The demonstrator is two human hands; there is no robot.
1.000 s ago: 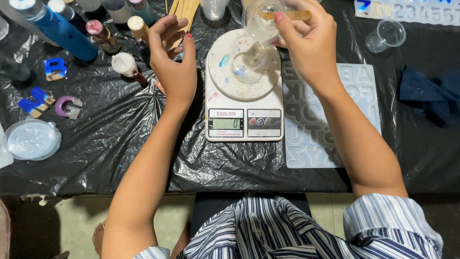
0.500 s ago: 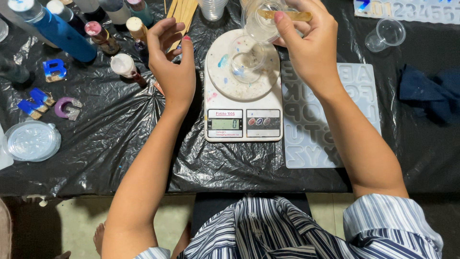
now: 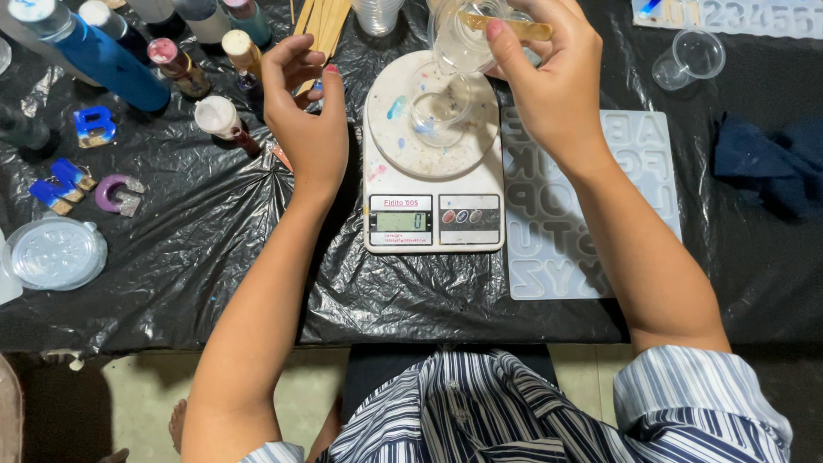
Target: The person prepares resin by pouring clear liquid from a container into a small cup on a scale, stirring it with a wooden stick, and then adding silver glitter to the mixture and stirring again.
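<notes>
Fingers of the right hand (image 3: pixel 549 81) pinch a clear plastic cup (image 3: pixel 459 39), tipped so its mouth leans toward seven o'clock, directly above a second small clear cup (image 3: pixel 437 111) that stands on the round speckled platform of a white kitchen scale (image 3: pixel 433 184). A flat wooden stir stick (image 3: pixel 506 27) is pressed against the tipped cup under the same fingers, its long axis running from nine to three o'clock. The right hand is plainly the nearer one: the standing cup lies just below it, toward seven o'clock from the knuckles.

The left hand (image 3: pixel 309 111) holds nothing; its fingers are loosely curled with the palm turned inward, hovering at nine o'clock from the scale's platform, just beside its rim and apart from the cups.

The scale's small grey display and a row of coloured buttons sit on its front edge at six o'clock. Touching the scale at three o'clock lies a translucent rectangular silicone mould (image 3: pixel 591 206) with raised letter shapes. At ten to eleven o'clock stands a cluster of bottles: a tall blue bottle (image 3: pixel 99 56) lying slanted, and smaller capped bottles with pink, cream and white tops. Blue and purple cast letters (image 3: pixel 81 176) rest at nine o'clock on the crinkled black plastic sheet (image 3: pixel 197 249), with a round clear lid (image 3: pixel 56 253) near the table's edge.
</notes>
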